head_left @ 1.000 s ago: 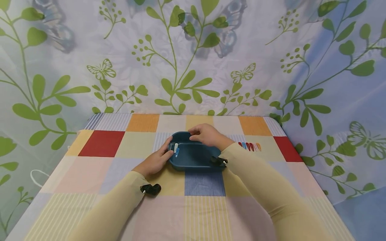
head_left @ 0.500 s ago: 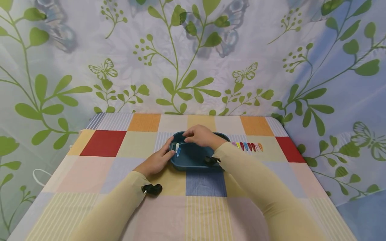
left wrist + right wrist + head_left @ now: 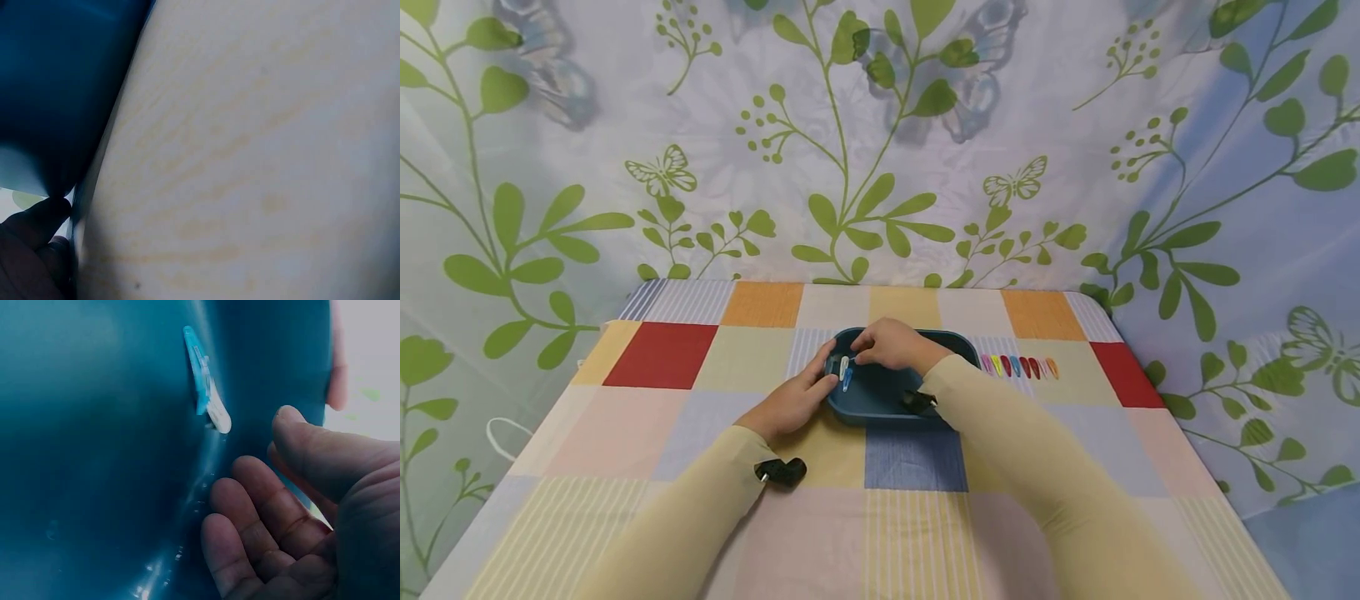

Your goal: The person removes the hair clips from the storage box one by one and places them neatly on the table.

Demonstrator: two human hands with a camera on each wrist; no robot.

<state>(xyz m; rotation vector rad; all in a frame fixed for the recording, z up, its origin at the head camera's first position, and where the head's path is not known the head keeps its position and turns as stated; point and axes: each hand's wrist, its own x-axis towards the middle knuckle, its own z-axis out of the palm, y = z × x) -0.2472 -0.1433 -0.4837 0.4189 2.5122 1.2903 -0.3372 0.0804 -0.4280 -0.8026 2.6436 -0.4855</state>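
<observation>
A dark blue rectangular tray point(image 3: 891, 419) sits mid-table. Along its left end my left hand point(image 3: 792, 402) rests with fairly straight fingers and thumb spread at the rim; a fingertip point(image 3: 59, 209) touches near a corner in the left wrist view. Inside, towards that end, lie a white hair clip point(image 3: 843, 367) and a blue hair clip point(image 3: 847, 380), overlapping in the right wrist view. My right hand point(image 3: 895, 343) reaches over the tray, fingertips just right of the clips. In the right wrist view its fingers point(image 3: 231, 494) curl loosely below the thumb; nothing shows held, though the index tip is partly hidden.
Right of the tray, several coloured hair clips point(image 3: 1017, 367) lie in a row on the patchwork tablecloth point(image 3: 917, 458). A leaf-patterned curtain point(image 3: 880, 150) hangs behind the table. A white cord point(image 3: 497, 437) loops beside the left edge.
My right hand has moved left and towards me over the tray, nearer the white and blue clips. More of the clip row now shows. My left hand stays at the tray's left end.
</observation>
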